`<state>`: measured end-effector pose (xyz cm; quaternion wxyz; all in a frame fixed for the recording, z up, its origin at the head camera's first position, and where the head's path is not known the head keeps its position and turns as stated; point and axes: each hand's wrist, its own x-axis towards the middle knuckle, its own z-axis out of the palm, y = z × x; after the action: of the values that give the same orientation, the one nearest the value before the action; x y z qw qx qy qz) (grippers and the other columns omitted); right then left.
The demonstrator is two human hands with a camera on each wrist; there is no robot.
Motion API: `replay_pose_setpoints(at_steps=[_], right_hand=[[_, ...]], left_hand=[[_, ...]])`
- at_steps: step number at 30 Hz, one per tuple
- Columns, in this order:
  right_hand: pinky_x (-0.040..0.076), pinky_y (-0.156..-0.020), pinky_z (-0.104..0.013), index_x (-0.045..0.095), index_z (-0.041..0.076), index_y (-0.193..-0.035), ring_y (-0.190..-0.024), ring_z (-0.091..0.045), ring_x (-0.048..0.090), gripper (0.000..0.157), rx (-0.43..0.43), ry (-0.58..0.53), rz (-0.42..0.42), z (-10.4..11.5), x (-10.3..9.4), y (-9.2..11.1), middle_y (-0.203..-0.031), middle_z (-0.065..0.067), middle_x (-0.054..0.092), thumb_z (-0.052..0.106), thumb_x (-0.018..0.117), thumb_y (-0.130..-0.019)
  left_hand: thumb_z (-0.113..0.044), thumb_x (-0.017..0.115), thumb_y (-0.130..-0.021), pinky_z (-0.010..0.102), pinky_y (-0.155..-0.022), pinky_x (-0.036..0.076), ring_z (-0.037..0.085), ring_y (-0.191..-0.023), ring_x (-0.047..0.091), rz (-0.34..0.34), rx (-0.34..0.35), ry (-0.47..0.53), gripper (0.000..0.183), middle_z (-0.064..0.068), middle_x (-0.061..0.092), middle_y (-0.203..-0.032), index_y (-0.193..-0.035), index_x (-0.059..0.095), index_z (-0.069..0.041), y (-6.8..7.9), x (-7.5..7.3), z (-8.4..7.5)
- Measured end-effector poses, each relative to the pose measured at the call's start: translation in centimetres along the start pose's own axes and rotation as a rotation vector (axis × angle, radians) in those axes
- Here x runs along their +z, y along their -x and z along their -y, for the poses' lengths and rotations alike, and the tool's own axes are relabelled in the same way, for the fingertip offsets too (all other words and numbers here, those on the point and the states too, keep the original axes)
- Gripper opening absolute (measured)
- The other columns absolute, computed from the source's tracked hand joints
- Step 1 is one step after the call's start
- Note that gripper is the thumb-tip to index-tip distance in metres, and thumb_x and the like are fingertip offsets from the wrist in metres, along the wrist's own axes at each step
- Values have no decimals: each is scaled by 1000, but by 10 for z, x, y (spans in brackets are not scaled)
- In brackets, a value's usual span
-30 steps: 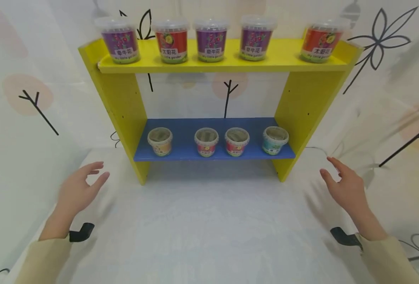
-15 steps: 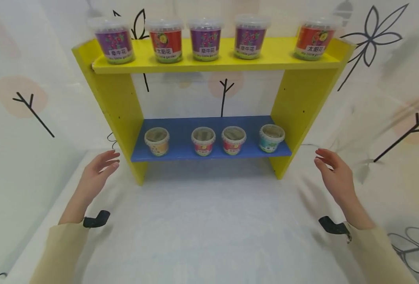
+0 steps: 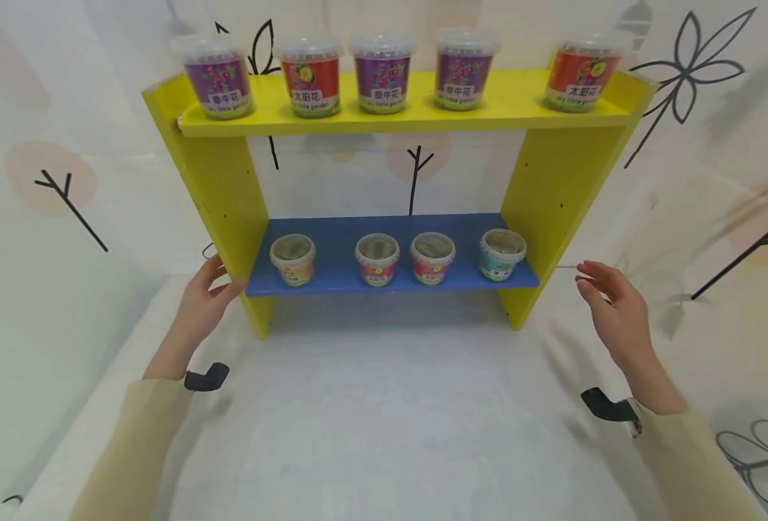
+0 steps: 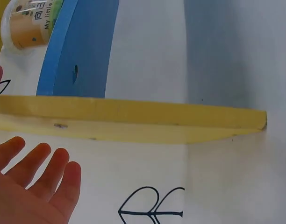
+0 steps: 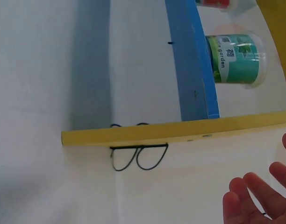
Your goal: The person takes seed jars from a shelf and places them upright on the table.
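Observation:
A yellow shelf unit [image 3: 221,195] with a blue lower board [image 3: 338,228] stands ahead of me. My left hand [image 3: 207,304] is at its left side panel, thumb by the front edge and fingers around the outer side. In the left wrist view these fingers [image 4: 56,170] are spread, with a gap to the panel [image 4: 133,112]. My right hand [image 3: 615,311] hovers to the right of the right side panel [image 3: 553,202], apart from it, fingers gently bent and holding nothing. The right wrist view shows its fingertips [image 5: 248,186] outside that panel [image 5: 180,131].
Several clear-lidded cups with purple or red labels, one a purple cup [image 3: 384,79], line the top board. Below stand an orange-labelled cup [image 3: 293,259], two red-labelled cups [image 3: 377,259] and a teal cup [image 3: 502,255]. White sheeting [image 3: 384,405] covers table and walls.
My left hand has moved right and forward up to the shelf's left panel. My right hand has come slightly inward, toward the right panel. Shelf and cups stay put.

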<state>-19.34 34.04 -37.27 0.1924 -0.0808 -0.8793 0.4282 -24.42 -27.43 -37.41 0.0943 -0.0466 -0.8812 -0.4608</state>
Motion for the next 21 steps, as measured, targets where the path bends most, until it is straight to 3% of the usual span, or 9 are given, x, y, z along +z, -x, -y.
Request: replay_pose_setpoints(at_steps=[8,15,21], right_hand=[[44,-106,-30,42,16,-150,-131,-20,50,53,-16,-18,2,4,-2,0,-148,-7,49,41,47,-104],[45,-100,-20,44,16,-149,-126,-16,53,51,-64,-13,-5,12,-8,-2,-146,-6,51,40,47,-104],[45,-91,-9,47,13,-146,-119,-7,55,48,-142,-40,-28,29,-18,-9,-141,-7,55,34,51,-104]], left_hand=[[-39,57,-101,58,-106,40,39,-136,42,-22,59,44,70,16,38,-153,-157,26,-12,-11,12,0],[-39,56,-101,58,-108,38,39,-134,43,-76,-1,33,66,19,41,-150,-152,29,-6,-18,25,3],[-36,54,-102,59,-108,37,42,-130,48,-69,2,43,62,22,45,-144,-149,31,-3,-17,32,9]])
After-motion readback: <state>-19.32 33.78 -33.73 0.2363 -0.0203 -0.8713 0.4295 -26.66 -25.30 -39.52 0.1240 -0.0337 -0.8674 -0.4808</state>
